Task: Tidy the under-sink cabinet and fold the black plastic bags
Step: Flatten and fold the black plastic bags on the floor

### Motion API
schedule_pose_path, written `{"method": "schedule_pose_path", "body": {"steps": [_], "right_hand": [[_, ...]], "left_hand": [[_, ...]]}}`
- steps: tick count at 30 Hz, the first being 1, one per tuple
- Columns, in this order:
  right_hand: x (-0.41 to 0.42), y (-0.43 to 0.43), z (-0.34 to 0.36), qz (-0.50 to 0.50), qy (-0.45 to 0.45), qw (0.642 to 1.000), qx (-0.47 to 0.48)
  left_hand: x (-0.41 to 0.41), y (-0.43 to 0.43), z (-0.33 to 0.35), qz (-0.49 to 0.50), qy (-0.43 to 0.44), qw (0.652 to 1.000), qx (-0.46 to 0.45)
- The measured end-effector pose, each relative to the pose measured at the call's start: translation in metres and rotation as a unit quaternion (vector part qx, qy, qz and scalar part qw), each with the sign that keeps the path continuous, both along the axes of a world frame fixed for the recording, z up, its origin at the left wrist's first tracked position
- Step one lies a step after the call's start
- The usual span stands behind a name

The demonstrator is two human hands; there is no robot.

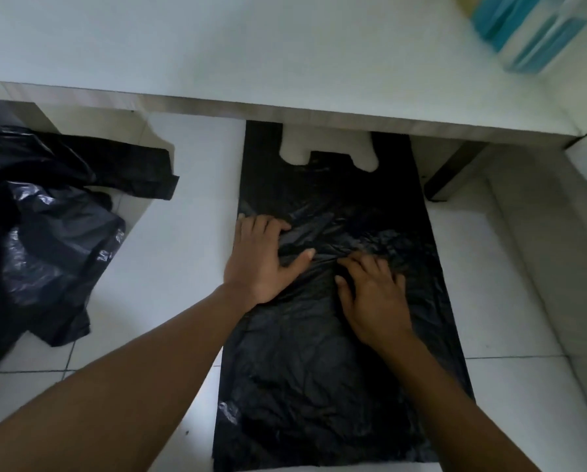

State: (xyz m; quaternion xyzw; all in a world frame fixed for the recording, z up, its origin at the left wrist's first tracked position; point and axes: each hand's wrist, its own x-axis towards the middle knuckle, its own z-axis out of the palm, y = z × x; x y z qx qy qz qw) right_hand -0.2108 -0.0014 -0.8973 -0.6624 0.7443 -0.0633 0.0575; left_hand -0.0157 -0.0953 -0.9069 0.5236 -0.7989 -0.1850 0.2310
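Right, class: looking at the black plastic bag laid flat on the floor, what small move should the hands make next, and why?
Probably sweep both hands outward to smooth it. The black plastic handle bag lies flat on the white tiled floor, but creases bunch where the left hand and right hand rest; flattening should come before folding.

A black plastic bag (319,369) lies flat on the floor (189,216), handles toward the desk (217,46). The left hand (261,257) and right hand (373,294) press its middle. A crumpled heap (46,233), perhaps more bags, lies well left.
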Motion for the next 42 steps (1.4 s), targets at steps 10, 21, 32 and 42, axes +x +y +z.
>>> {"method": "schedule_pose_path", "body": {"steps": [10,21,32,42], "right_hand": [[0.052,0.028,0.007,0.006,-0.014,0.999,-0.031],[-0.127,0.055,-0.004,-0.164,-0.046,0.983,0.067],[-0.088,0.067,0.019,-0.188,-0.244,0.945,-0.107],[-0.094,0.066,0.014,-0.173,-0.224,0.954,-0.102]], "left_hand": [[0.033,0.108,-0.002,-0.055,-0.135,0.988,-0.045],[0.036,0.115,-0.011,-0.050,-0.139,0.989,-0.018],[0.032,0.109,-0.009,-0.059,-0.110,0.992,0.017],[0.038,0.108,-0.003,0.003,-0.088,0.996,0.001]]}}
